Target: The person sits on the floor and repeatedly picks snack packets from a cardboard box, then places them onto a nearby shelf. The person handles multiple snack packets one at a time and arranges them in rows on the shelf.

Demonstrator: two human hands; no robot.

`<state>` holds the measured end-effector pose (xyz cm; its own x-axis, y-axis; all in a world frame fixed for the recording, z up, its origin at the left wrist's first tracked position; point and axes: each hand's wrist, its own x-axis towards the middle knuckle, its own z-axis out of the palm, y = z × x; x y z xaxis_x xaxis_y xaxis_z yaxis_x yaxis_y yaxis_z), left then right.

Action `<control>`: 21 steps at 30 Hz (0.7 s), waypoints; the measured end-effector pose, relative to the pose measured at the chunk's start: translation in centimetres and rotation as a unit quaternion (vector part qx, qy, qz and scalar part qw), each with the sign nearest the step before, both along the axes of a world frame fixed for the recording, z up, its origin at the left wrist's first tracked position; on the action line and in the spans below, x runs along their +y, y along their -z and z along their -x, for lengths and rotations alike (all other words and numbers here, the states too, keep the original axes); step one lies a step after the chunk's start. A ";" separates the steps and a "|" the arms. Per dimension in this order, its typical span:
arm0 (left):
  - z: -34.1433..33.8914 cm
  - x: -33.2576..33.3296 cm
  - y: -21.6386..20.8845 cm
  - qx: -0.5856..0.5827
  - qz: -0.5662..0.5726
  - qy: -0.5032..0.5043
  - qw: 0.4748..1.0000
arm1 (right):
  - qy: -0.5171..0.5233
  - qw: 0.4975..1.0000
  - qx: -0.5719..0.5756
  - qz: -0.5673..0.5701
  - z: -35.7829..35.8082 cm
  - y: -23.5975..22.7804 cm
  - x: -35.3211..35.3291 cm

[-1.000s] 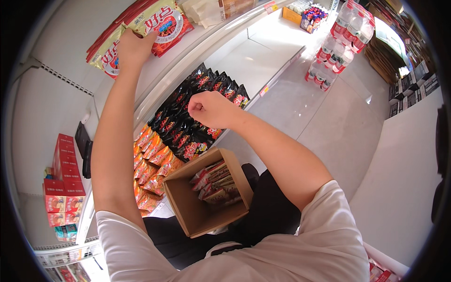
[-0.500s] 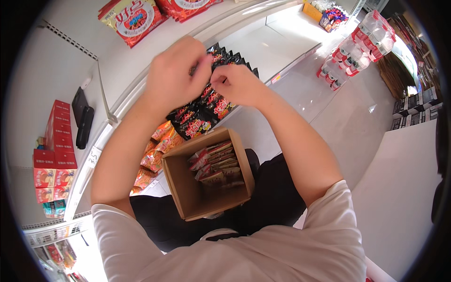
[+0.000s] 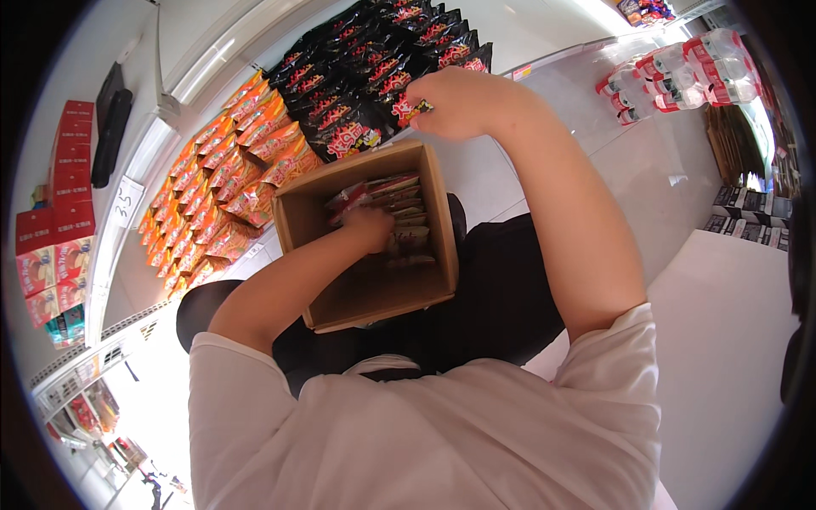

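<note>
My left hand [image 3: 368, 229] is down inside an open cardboard box [image 3: 297, 263], against a row of snack packets [image 3: 406, 206] standing on edge. Its fingers curl in among them; the fingertips and anything they hold are hidden. The box rests on my lap, tilted. My right hand [image 3: 455, 102] reaches over the low shelf, closed at the right edge of the black snack packets [image 3: 357, 85]. A bit of one black-and-yellow packet shows at its fingers. These packets stand in tight rows. To their left are rows of orange snack packets [image 3: 229, 161].
An upper shelf edge [image 3: 106, 246] with a price tag runs along the left. Red boxes [image 3: 64, 195] and a black object [image 3: 112, 136] sit on that shelf. Shrink-wrapped bottles [image 3: 680, 72] stand on the floor at far right, near stacked dark boxes [image 3: 748, 217].
My left hand has come down from the black packets into the box. My right hand stays at the packets. The view has shifted, showing more orange and black packets.
</note>
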<state>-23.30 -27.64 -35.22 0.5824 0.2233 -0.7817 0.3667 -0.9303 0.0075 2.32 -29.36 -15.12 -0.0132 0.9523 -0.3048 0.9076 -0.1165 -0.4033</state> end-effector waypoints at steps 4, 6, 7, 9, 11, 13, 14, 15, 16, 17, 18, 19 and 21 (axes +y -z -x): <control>1.3 -0.8 4.6 0.030 0.014 -0.022 0.999 | -0.010 1.000 -0.001 0.023 0.6 -0.1 0.2; 2.2 -1.2 7.9 0.005 -0.008 -0.032 0.999 | -0.012 0.999 -0.009 0.028 0.6 -0.1 0.0; 2.9 -1.4 10.1 0.002 -0.001 -0.035 0.999 | -0.013 0.999 -0.017 0.031 1.2 -0.6 0.0; 4.4 -1.5 12.6 0.002 0.003 -0.038 0.999 | -0.023 0.999 -0.029 0.036 1.8 -1.0 0.1; 4.5 -1.5 11.4 0.012 -0.011 -0.027 1.000 | -0.031 0.998 -0.040 0.040 1.7 -1.0 0.1; 3.6 -1.0 7.9 0.029 -0.008 -0.024 0.999 | -0.017 0.998 -0.036 0.039 1.1 -0.2 0.0; 3.0 -0.6 6.5 0.035 0.006 -0.038 0.999 | -0.013 0.999 -0.036 0.038 1.0 -0.2 0.1; 2.6 -0.3 5.7 0.042 0.021 -0.051 0.998 | -0.014 0.998 -0.038 0.042 0.9 -0.1 0.1; 3.0 -0.4 5.6 -0.009 0.014 -0.051 0.999 | -0.015 0.998 -0.040 0.045 0.9 0.0 0.2; 4.0 -0.6 5.5 -0.059 0.006 -0.053 0.997 | -0.017 0.998 -0.042 0.048 1.0 -0.1 0.3; 4.8 -0.7 5.9 -0.111 -0.002 -0.056 0.992 | -0.024 0.998 -0.041 0.039 1.1 -0.2 0.4; 5.4 -0.8 7.5 -0.092 -0.012 -0.085 0.992 | -0.031 0.998 -0.040 0.031 1.2 -0.2 0.3; 6.3 -1.5 11.1 -0.055 -0.033 -0.150 0.987 | -0.040 0.998 -0.040 0.030 1.9 -1.1 0.4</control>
